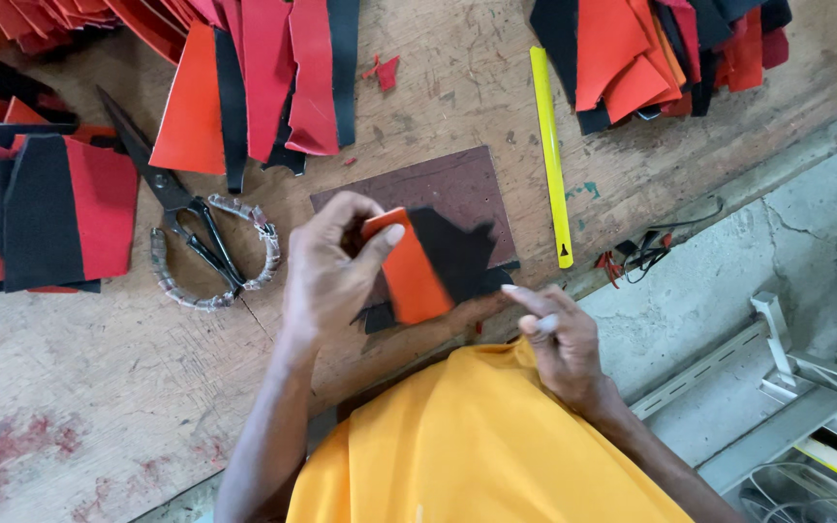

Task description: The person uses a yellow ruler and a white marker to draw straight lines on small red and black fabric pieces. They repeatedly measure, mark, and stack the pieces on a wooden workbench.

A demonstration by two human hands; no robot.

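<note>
Orange piece, centre frame, pinched in left hand over black pieces on brown board. Right hand lower right, fingers loosely curled, holding nothing. Scissors left; yellow strip right; stacks around.

A pair of large scissors with wrapped handles lies at nine o'clock on the worn wooden table. Stacks of red and black cut pieces sit beyond them, with more at eleven o'clock and at one o'clock. A yellow ruler lies at two o'clock, and small wires rest at three o'clock.
</note>
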